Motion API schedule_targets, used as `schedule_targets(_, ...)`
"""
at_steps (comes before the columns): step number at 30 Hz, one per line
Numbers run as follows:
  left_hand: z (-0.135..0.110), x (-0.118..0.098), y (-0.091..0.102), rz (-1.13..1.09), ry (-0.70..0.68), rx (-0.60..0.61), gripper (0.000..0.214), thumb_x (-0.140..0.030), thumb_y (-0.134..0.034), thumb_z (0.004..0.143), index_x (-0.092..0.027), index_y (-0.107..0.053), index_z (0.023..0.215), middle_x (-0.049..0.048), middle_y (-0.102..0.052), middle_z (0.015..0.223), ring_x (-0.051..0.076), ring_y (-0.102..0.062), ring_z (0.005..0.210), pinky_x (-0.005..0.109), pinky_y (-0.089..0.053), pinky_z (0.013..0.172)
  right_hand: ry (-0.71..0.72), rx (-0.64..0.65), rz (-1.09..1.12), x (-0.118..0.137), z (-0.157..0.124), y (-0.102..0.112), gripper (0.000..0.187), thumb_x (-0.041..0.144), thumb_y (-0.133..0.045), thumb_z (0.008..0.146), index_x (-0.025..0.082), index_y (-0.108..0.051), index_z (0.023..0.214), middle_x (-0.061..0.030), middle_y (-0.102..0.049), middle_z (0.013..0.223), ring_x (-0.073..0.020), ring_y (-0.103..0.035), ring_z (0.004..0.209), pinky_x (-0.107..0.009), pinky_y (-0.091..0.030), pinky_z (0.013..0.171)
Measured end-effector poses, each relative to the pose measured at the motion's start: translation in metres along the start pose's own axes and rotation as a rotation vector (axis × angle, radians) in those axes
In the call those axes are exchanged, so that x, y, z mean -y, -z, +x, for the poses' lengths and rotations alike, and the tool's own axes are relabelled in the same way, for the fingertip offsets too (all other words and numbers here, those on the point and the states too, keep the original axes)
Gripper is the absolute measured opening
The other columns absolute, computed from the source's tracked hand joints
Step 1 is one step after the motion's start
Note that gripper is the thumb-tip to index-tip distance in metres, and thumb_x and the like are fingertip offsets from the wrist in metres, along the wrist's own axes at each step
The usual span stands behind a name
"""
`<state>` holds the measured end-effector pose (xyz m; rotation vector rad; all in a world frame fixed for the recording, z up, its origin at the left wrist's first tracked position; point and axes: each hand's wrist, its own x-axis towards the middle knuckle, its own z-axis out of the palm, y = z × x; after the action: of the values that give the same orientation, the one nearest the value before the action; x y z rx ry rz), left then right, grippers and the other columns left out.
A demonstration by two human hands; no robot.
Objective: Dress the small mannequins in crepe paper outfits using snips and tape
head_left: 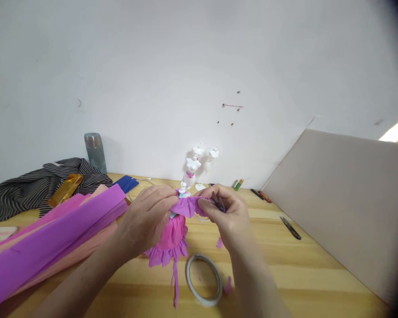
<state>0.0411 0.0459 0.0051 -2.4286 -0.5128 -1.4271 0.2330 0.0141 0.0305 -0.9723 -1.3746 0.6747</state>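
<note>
My left hand (146, 221) is closed, pinching one end of a gathered purple crepe paper strip (187, 206) in front of a small white dress form (183, 189). The strip's other end sits between the fingers of my right hand (230, 212), also closed. Dark pointed blades (217, 201), perhaps snips, show in that same right hand; their handles are mostly hidden. Below the strip hangs a pink crepe paper skirt (173, 234) with a purple ruffled hem. From the hem a thin purple ribbon (175, 282) dangles over the table.
Nearby are a tape roll (204, 302), purple paper scraps (219, 243) and snips (290, 227). Rolled crepe paper (59, 243), striped cloth (53, 176) and a flask (95, 152) occupy the left. More white dress forms (193, 165) stand behind; a grey panel (345, 198) borders the right.
</note>
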Motion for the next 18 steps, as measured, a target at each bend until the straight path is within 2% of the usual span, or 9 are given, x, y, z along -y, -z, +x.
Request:
schedule_targets(7, -0.001, 0.001, -0.002, 0.105, -0.079, -0.002, 0.027, -0.001, -0.048, 0.087, -0.013, -0.058, 0.109, 0.0135, -0.071, 0.106, 0.023, -0.065, 0.102, 0.039, -0.055, 0.092, -0.01, -0.012, -0.04, -0.002, 0.005, -0.002, 0.015, 0.023, -0.065, 0.067, 0.019, -0.055, 0.057, 0.004, -0.053, 0.051, -0.0098, -0.047, 0.047, -0.023, -0.037, 0.046)
schedule_targets(12, -0.007, 0.003, -0.005, 0.121, -0.155, 0.004, 0.031, 0.001, -0.049, 0.086, -0.007, -0.057, 0.114, 0.0166, -0.069, 0.108, 0.025, -0.062, 0.108, 0.042, -0.052, 0.098, -0.015, -0.005, -0.029, -0.003, 0.007, -0.001, 0.015, 0.025, -0.065, 0.068, 0.02, -0.054, 0.059, 0.0036, -0.054, 0.051, -0.0099, -0.047, 0.048, -0.023, -0.037, 0.048)
schedule_targets(18, -0.009, 0.005, -0.007, 0.109, -0.172, 0.012, 0.032, 0.0, -0.047, 0.087, -0.005, -0.056, 0.118, 0.0185, -0.067, 0.112, 0.026, -0.059, 0.112, 0.044, -0.051, 0.1, -0.039, 0.017, -0.019, -0.008, 0.008, 0.0, 0.018, 0.027, -0.07, 0.065, 0.019, -0.054, 0.06, 0.0022, -0.056, 0.056, -0.011, -0.049, 0.051, -0.025, -0.04, 0.05)
